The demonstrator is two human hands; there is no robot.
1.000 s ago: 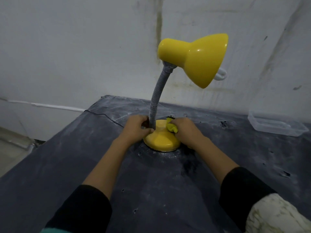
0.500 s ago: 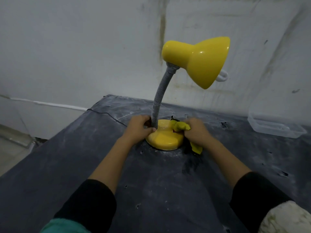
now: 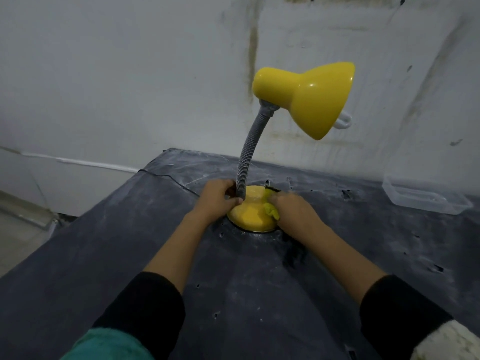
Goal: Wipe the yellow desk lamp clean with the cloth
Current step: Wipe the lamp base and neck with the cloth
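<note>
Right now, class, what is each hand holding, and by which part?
The left hand grips the lamp's grey neck at its foot. The right hand holds the bunched yellow cloth against the base.

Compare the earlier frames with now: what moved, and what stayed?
The right hand, gripping the cloth, swept out to the right edge of the base half a second ago and has come back onto it. The left hand keeps holding the neck at its foot; lamp and container have not moved.
</note>
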